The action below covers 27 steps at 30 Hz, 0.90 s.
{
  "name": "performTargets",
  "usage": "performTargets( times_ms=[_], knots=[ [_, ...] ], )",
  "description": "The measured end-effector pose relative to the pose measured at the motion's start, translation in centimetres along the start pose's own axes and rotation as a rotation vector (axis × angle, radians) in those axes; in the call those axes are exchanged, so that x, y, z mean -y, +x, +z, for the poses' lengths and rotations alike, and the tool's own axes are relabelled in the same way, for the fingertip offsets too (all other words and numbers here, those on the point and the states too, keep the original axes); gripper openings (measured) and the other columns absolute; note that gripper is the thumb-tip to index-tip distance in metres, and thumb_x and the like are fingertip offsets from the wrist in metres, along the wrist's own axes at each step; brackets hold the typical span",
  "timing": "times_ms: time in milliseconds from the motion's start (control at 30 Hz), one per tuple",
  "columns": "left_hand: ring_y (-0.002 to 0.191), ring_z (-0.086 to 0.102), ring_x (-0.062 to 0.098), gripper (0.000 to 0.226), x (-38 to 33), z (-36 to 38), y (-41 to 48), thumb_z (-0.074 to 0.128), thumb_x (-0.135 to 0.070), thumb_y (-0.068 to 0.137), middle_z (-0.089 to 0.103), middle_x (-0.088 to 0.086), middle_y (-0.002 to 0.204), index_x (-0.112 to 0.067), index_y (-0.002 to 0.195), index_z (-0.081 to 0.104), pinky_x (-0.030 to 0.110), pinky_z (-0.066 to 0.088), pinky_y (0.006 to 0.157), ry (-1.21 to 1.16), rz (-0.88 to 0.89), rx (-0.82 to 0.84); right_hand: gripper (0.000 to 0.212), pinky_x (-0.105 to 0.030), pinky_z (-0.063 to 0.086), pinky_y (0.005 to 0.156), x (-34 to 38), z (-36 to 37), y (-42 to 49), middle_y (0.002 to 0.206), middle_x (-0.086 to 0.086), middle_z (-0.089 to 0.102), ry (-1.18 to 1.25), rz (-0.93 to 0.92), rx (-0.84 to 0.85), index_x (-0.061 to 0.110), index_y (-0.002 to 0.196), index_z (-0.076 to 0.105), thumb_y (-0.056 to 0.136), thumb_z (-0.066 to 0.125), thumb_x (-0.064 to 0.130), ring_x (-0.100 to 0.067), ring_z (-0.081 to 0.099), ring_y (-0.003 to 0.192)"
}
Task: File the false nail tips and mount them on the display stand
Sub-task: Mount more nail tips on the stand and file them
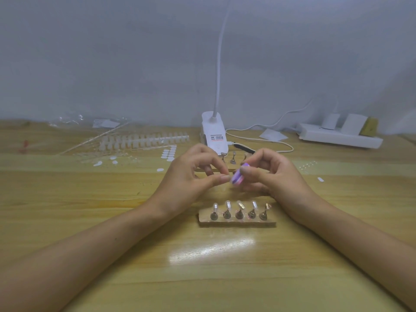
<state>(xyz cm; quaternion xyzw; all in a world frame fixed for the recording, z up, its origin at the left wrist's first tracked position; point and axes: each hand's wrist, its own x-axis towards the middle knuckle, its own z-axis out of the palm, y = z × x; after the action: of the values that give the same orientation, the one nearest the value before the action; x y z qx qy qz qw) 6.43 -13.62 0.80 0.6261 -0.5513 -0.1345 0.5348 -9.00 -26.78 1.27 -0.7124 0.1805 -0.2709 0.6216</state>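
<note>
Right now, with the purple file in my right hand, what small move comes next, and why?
Probably draw the purple file in the right hand across the piece the left hand pinches, too small to identify. File and fingertips meet there, and on the display stand the rightmost holder looks bare beside four clear tips.

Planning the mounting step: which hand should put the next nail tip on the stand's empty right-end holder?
Left, probably. The left hand seems to pinch the tip; the right hand grips the purple nail file, though the empty holder sits nearer it.
</note>
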Motion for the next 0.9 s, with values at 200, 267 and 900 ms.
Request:
performTargets(
  times_ms=[200,267,900],
  knots=[
    [0.077,0.055,0.003,0.008,-0.01,0.01,0.0,0.078,-0.023,0.079,0.057,-0.011,0.094,-0.024,0.076,0.071,0.009,0.041,0.066,0.01,0.009,-0.005,0.027,-0.036,0.062,0.07,0.13,0.22,-0.08,0.096,-0.023,0.072,-0.029,0.019,0.068,0.005,0.088,0.06,0.075,0.078,0.02,-0.035,0.074,0.084],
    [0.076,0.055,0.002,0.008,0.0,0.02,0.01,0.078,-0.022,0.079,0.058,-0.012,0.093,-0.023,0.076,0.071,0.009,0.04,0.066,0.007,0.013,-0.02,0.028,-0.038,0.061,0.072,0.2,0.13,0.01,0.097,-0.029,0.07,0.013,0.014,0.002,0.004,0.089,0.06,0.074,0.077,0.021,-0.036,0.073,0.085],
    [0.079,0.055,0.005,0.009,0.21,0.02,0.08,0.077,-0.019,0.082,0.059,-0.012,0.092,-0.023,0.077,0.071,0.008,0.04,0.068,0.015,0.035,0.018,0.024,-0.037,0.061,0.07,0.12,0.31,-0.12,0.091,-0.02,0.073,-0.064,0.01,0.108,0.008,0.086,0.063,0.074,0.079,0.022,-0.03,0.074,0.08]
  ],
)
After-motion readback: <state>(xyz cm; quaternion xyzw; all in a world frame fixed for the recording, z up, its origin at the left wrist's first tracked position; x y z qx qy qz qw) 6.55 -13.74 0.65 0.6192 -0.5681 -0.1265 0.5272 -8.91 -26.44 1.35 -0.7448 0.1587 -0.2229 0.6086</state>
